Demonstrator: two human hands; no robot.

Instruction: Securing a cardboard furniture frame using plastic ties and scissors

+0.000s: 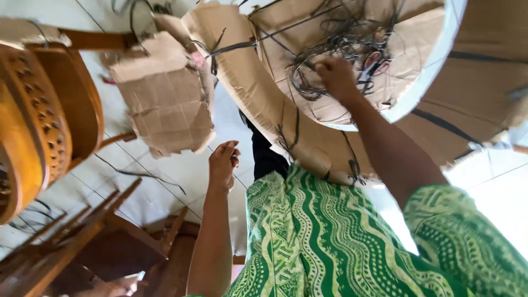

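Cardboard is lying under your right hand, which is closing on a tangle of thin black wires inside the round piece. Your left hand is hanging loosely curled, holding nothing, just below a torn cardboard sheet, with wooden furniture farther out.

A pale tiled floor carries the things. Torn cardboard pieces and thin dark wires lie on it, beside wooden furniture.
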